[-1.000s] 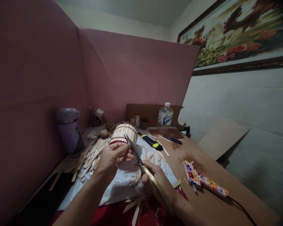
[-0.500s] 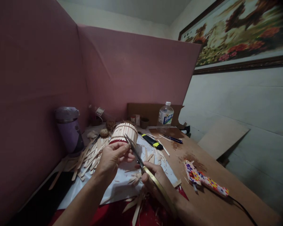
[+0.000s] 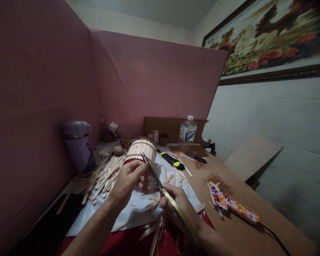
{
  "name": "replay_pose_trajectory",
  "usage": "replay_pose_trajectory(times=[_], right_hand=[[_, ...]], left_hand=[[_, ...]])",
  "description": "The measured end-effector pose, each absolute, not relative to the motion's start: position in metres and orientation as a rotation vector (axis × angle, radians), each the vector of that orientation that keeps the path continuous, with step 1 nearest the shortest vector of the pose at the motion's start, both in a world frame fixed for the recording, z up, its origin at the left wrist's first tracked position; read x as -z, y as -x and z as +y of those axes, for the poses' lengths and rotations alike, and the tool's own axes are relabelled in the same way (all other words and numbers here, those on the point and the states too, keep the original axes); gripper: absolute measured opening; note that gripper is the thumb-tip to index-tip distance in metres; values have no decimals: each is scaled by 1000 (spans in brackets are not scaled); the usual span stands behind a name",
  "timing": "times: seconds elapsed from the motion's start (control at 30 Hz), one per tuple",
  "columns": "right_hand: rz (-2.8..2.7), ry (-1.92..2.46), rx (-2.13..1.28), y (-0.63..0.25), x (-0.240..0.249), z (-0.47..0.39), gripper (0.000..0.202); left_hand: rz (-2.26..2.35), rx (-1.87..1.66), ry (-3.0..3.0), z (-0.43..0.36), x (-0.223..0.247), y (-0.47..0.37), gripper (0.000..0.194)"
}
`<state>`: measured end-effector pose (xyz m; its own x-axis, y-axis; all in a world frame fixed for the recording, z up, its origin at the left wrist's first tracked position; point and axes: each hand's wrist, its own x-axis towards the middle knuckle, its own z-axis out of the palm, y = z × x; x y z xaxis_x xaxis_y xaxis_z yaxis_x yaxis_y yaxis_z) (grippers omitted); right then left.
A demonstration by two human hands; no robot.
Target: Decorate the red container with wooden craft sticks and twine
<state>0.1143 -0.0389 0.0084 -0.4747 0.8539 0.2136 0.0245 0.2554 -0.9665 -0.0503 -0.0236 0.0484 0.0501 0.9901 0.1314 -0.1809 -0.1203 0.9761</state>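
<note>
Scissors [image 3: 155, 175] with gold-coloured handles are in my right hand [image 3: 177, 202], their blades pointing up and to the left. My left hand [image 3: 132, 177] is closed in a pinch beside the blade tips; whatever its fingertips hold is too small to make out. Just behind both hands, a barrel-shaped piece made of pale wooden sticks [image 3: 142, 148] lies tilted on its side, with twine bands round it and red at its near edge. To the left of my left hand spreads a pile of craft sticks [image 3: 106, 177].
A black and yellow utility knife [image 3: 172, 160], a blue pen-like tool [image 3: 196, 157] and a flower-patterned glue gun [image 3: 230, 204] with a cord lie to the right. A bottle [image 3: 188, 131] stands behind, a purple tumbler [image 3: 79, 147] at left. Stick scraps litter the white sheet [image 3: 125, 217].
The fingers of my left hand have shifted slightly by the scissor tips. The scissors and my right hand stay nearly in place.
</note>
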Motion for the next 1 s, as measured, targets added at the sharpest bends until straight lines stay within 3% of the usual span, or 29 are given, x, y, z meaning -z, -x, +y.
replay_pose_trajectory(times=[0.43, 1.0], right_hand=[[-1756, 756, -1346, -117, -9, -38, 76], [-1584, 796, -1409, -110, -4, -40, 57]], left_hand=[[924, -1347, -1283, -24, -46, 48, 27], [909, -1392, -1261, -27, -45, 39, 25]])
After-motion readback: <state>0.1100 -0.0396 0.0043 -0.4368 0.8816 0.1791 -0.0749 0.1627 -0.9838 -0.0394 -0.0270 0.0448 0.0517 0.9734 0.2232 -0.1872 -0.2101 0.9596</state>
